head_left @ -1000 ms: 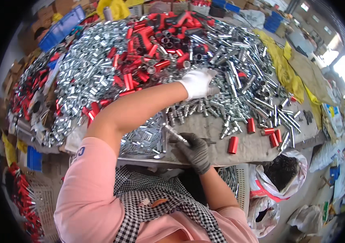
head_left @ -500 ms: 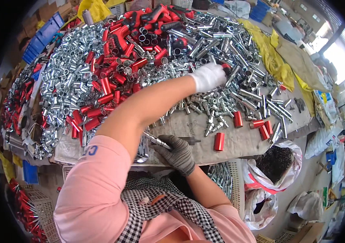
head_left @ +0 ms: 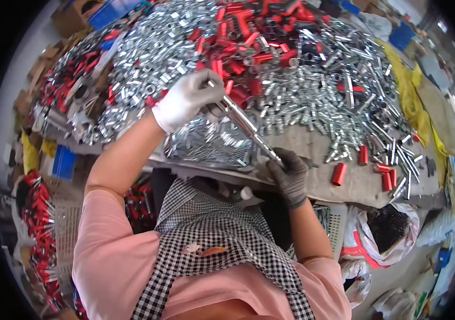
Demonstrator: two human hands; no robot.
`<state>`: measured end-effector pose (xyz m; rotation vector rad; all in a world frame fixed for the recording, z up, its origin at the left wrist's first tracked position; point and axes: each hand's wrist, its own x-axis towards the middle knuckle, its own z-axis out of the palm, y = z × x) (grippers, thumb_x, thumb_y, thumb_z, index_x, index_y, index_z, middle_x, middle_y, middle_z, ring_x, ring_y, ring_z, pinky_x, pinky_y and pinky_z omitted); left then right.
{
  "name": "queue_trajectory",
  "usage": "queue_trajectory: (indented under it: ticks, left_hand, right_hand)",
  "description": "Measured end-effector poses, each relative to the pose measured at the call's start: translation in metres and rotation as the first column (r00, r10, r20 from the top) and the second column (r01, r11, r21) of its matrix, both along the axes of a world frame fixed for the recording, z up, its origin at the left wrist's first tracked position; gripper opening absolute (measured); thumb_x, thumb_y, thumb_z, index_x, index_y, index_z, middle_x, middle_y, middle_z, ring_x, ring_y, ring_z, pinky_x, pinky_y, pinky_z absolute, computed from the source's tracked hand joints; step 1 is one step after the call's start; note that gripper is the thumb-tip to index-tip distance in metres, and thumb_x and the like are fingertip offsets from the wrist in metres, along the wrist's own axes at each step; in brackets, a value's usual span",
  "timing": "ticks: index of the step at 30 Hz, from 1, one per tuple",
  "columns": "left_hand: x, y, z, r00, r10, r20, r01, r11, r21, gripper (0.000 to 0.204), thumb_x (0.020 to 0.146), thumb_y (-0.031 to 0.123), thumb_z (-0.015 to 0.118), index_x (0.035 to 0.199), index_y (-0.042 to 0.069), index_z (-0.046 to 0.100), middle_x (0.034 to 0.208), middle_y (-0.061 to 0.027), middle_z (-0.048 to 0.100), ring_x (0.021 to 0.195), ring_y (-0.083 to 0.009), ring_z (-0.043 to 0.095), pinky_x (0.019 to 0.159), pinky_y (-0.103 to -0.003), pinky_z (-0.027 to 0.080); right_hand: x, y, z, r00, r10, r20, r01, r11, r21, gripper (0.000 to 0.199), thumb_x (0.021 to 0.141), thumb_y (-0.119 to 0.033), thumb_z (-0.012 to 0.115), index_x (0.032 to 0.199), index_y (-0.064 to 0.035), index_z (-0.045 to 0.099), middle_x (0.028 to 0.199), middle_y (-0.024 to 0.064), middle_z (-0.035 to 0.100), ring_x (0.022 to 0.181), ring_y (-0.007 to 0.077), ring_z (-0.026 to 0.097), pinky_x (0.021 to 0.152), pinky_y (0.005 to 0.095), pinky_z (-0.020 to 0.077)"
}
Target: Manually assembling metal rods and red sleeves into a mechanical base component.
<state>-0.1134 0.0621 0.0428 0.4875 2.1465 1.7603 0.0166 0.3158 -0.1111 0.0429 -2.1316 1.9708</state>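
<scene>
Slanting between my two hands is a shiny metal rod, thicker along its middle, like a tube fitted over a thinner shaft. My left hand, in a white glove, has its fingers curled round the upper end. The lower end is in the closed fingers of my right hand, which wears a dark grey glove. Small metal pins lie beneath the rod near the table's front edge. To the right of my right hand, a red sleeve stands on the table.
Heaps of silver fittings, red handles and tubes, and chrome tubes cover the table. An open sack of dark small parts stands at the right, beside a pale plastic crate. Red-handled tools lie at the left.
My left hand has come back leftward from the pile onto the rod's upper end. The rod is now raised and slanting in my right hand. The view has shifted too.
</scene>
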Motion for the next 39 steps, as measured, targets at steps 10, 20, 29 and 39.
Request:
queue_trajectory:
  ticks: [10, 20, 29, 39]
  left_hand:
    - [0.087, -0.057, -0.040, 0.928, -0.211, 0.305, 0.211, 0.977, 0.033, 0.013, 0.092, 0.003, 0.056, 0.097, -0.006, 0.064, 0.082, -0.0123, 0.067, 0.069, -0.0183, 0.071, 0.058, -0.027, 0.059]
    - [0.124, -0.042, -0.056, 0.972, -0.148, 0.181, 0.175, 0.974, -0.142, 0.027, 0.099, 0.017, 0.051, 0.089, -0.002, 0.068, 0.074, -0.0074, 0.065, 0.054, -0.0127, 0.061, 0.051, -0.025, 0.050]
    - [-0.006, 0.001, -0.104, 0.551, -0.712, -0.435, 0.015, 0.530, -0.848, 0.030, 0.079, 0.007, 0.062, 0.109, 0.007, 0.067, 0.100, -0.0138, 0.068, 0.098, -0.0345, 0.065, 0.083, -0.045, 0.053]
    - [0.018, -0.017, -0.087, 0.650, -0.141, -0.747, -0.038, 0.975, -0.218, 0.007, 0.088, 0.006, 0.061, 0.095, 0.004, 0.062, 0.090, -0.0117, 0.060, 0.085, -0.0298, 0.061, 0.076, -0.039, 0.050]
  right_hand:
    - [0.040, -0.048, 0.032, 0.962, 0.274, -0.008, -0.267, 0.943, 0.196, 0.052, 0.070, -0.009, 0.089, 0.113, -0.0010, 0.062, 0.100, 0.0089, 0.070, 0.092, 0.0156, 0.067, 0.080, 0.0312, 0.0558]
    - [0.053, -0.087, 0.010, 0.863, 0.439, 0.251, -0.446, 0.895, -0.035, 0.047, 0.079, -0.027, 0.084, 0.116, -0.0032, 0.068, 0.097, 0.0087, 0.073, 0.087, 0.0132, 0.068, 0.078, 0.0298, 0.0549]
    - [0.049, -0.057, 0.019, 0.897, 0.317, 0.309, -0.304, 0.948, -0.090, 0.043, 0.083, -0.022, 0.080, 0.115, 0.0039, 0.066, 0.096, 0.0045, 0.071, 0.087, 0.0114, 0.063, 0.078, 0.0280, 0.0522]
    - [0.055, -0.044, 0.031, 0.939, 0.190, 0.288, -0.259, 0.939, 0.225, 0.045, 0.084, -0.028, 0.078, 0.118, -0.0013, 0.067, 0.091, 0.0111, 0.074, 0.083, 0.0151, 0.071, 0.076, 0.0279, 0.0553]
